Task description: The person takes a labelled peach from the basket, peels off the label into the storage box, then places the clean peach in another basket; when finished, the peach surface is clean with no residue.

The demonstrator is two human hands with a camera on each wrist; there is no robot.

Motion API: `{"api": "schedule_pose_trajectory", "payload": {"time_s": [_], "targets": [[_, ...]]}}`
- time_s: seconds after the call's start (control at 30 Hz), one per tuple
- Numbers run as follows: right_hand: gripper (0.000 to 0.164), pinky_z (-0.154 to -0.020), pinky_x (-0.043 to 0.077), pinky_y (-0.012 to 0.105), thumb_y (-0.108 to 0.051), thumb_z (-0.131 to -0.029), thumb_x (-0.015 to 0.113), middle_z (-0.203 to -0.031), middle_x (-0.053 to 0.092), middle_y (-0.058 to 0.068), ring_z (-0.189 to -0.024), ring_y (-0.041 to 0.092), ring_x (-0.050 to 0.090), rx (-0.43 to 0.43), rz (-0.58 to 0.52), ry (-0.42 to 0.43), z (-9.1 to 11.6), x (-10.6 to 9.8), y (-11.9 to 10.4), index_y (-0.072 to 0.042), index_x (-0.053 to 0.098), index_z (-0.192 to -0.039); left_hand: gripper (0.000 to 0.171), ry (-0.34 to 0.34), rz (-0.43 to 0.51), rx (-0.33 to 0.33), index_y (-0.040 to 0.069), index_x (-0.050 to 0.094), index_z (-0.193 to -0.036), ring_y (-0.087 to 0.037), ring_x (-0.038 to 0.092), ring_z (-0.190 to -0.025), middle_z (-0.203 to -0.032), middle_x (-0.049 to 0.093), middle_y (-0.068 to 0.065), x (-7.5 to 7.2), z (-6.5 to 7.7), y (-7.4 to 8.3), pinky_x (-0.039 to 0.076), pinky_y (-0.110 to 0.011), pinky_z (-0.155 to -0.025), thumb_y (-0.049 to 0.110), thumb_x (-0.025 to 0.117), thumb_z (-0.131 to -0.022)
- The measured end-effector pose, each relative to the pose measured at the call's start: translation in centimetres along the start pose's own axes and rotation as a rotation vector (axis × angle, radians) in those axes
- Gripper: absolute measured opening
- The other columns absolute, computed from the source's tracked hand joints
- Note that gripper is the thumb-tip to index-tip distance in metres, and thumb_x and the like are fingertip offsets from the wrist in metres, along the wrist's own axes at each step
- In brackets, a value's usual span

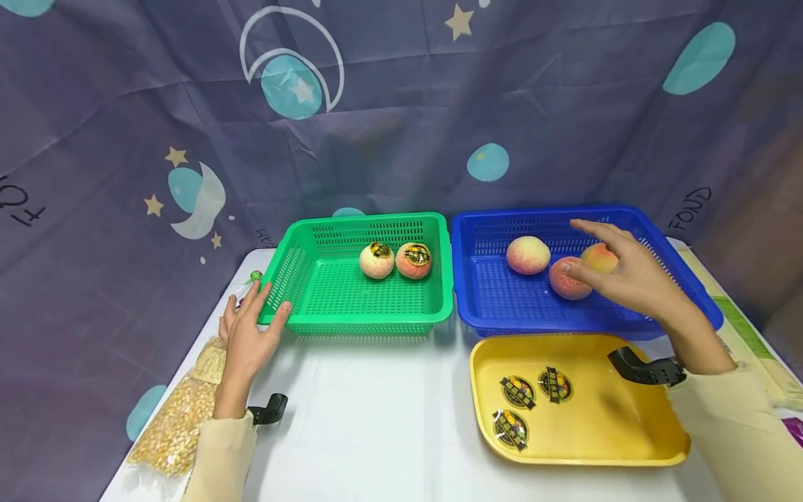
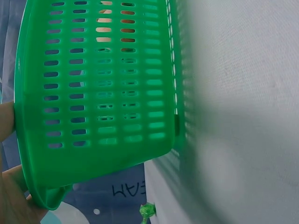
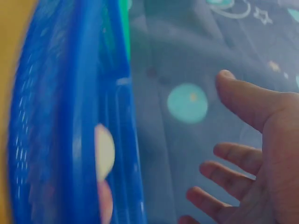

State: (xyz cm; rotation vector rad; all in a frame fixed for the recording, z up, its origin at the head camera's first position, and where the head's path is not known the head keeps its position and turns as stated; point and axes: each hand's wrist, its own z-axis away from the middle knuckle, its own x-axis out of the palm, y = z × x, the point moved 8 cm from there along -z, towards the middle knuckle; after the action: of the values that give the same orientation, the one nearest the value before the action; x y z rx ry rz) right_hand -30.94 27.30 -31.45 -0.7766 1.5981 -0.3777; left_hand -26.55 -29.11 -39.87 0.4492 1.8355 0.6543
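Note:
My left hand (image 1: 247, 345) rests with spread, fairly straight fingers at the near left corner of the green basket (image 1: 360, 319); the left wrist view shows them beside its rim (image 2: 22, 135). Two peaches with black-and-gold stickers, a pale peach (image 1: 376, 262) and a redder peach (image 1: 414, 262), sit in that basket. Above the right part of the blue basket (image 1: 502, 324) hovers my right hand (image 1: 646, 282), fingers spread and holding nothing. Inside lie a peach (image 1: 528, 255), a red peach (image 1: 572, 282) and a yellowish peach (image 1: 599, 258) partly hidden by that hand.
In front of the blue basket stands a yellow tray (image 1: 583, 453) with three fruit stickers (image 1: 517, 392) on its bottom. A bag of corn kernels (image 1: 172, 425) lies along the left table edge. A patterned cloth (image 1: 401, 153) hangs behind the baskets.

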Motion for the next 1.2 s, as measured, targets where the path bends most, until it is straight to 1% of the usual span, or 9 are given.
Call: {"api": "schedule_pose_trajectory", "payload": {"time_s": [0.13,0.23,0.37,0.47,0.73,0.9,1.07,1.2], "targets": [[0.071,-0.112,0.025,0.074,-0.026,-0.090,0.079,-0.159,0.040,0.022,-0.145,0.049,0.032,-0.026,-0.051,-0.048,-1.3,1.9,-2.4,-0.014,0.047,-0.152,0.064,0.004,0.000,0.001,0.016,0.045,-0.155,-0.045,0.005,-0.157,-0.168,0.030,-0.006,-0.1,0.0,0.0,-0.004,-0.072,-0.119,0.045,0.060,-0.100],[0.067,-0.109,0.036,0.065,-0.026,-0.090,0.079,-0.155,0.046,0.016,-0.136,0.041,0.044,-0.055,-0.094,-0.066,-2.2,3.5,-3.9,-0.017,0.051,-0.149,0.063,0.005,0.001,0.003,0.016,0.046,-0.154,-0.046,0.005,-0.157,-0.168,0.031,-0.006,-0.1,0.1,-0.1,-0.003,-0.073,-0.118,0.046,0.059,-0.100],[0.062,-0.107,0.041,0.059,-0.024,-0.089,0.081,-0.151,0.053,0.011,-0.133,0.036,0.050,-0.121,-0.146,-0.092,-3.4,5.9,-5.7,-0.018,0.056,-0.146,0.062,0.007,-0.003,-0.004,0.016,0.047,-0.153,-0.047,0.007,-0.157,-0.168,0.031,-0.006,0.0,0.2,-0.4,-0.003,-0.074,-0.118,0.045,0.059,-0.100],[0.061,-0.112,0.038,0.060,-0.024,-0.089,0.080,-0.152,0.053,0.007,-0.139,0.034,0.048,-0.145,-0.182,-0.132,-4.4,7.7,-6.8,-0.020,0.057,-0.146,0.062,0.005,-0.010,-0.016,0.016,0.048,-0.153,-0.047,0.008,-0.156,-0.168,0.030,-0.005,0.2,0.4,-0.7,-0.003,-0.074,-0.118,0.046,0.059,-0.100],[0.060,-0.112,0.039,0.057,-0.024,-0.094,0.075,-0.152,0.053,0.011,-0.138,0.037,0.049,-0.196,-0.299,-0.241,-7.1,11.4,-9.2,-0.019,0.053,-0.149,0.060,0.007,-0.012,-0.025,0.015,0.050,-0.151,-0.046,0.008,-0.157,-0.170,0.026,-0.003,0.5,0.5,-1.0,-0.003,-0.075,-0.117,0.048,0.056,-0.101],[0.059,-0.111,0.040,0.054,-0.026,-0.095,0.074,-0.152,0.053,0.009,-0.137,0.034,0.049,-0.201,-0.315,-0.266,-8.3,13.0,-10.5,-0.020,0.051,-0.150,0.057,0.029,-0.004,-0.020,0.015,0.053,-0.149,-0.045,0.010,-0.156,-0.169,0.029,-0.004,0.6,0.6,-1.0,-0.001,-0.075,-0.116,0.046,0.057,-0.101],[0.058,-0.112,0.040,0.055,-0.023,-0.096,0.073,-0.150,0.055,0.010,-0.136,0.032,0.051,-0.196,-0.348,-0.280,-9.5,14.7,-11.5,-0.020,0.052,-0.149,0.056,0.040,0.002,-0.015,0.014,0.054,-0.148,-0.045,0.012,-0.156,-0.169,0.029,-0.004,0.5,0.6,-0.8,-0.001,-0.075,-0.116,0.045,0.057,-0.101],[0.055,-0.111,0.044,0.052,-0.025,-0.096,0.072,-0.148,0.056,0.008,-0.134,0.031,0.053,-0.176,-0.370,-0.293,-10.5,15.9,-11.9,-0.021,0.054,-0.148,0.056,0.043,0.003,-0.016,0.013,0.054,-0.148,-0.046,0.013,-0.156,-0.168,0.030,-0.005,0.6,0.6,-0.7,-0.001,-0.075,-0.116,0.044,0.057,-0.101]]}}
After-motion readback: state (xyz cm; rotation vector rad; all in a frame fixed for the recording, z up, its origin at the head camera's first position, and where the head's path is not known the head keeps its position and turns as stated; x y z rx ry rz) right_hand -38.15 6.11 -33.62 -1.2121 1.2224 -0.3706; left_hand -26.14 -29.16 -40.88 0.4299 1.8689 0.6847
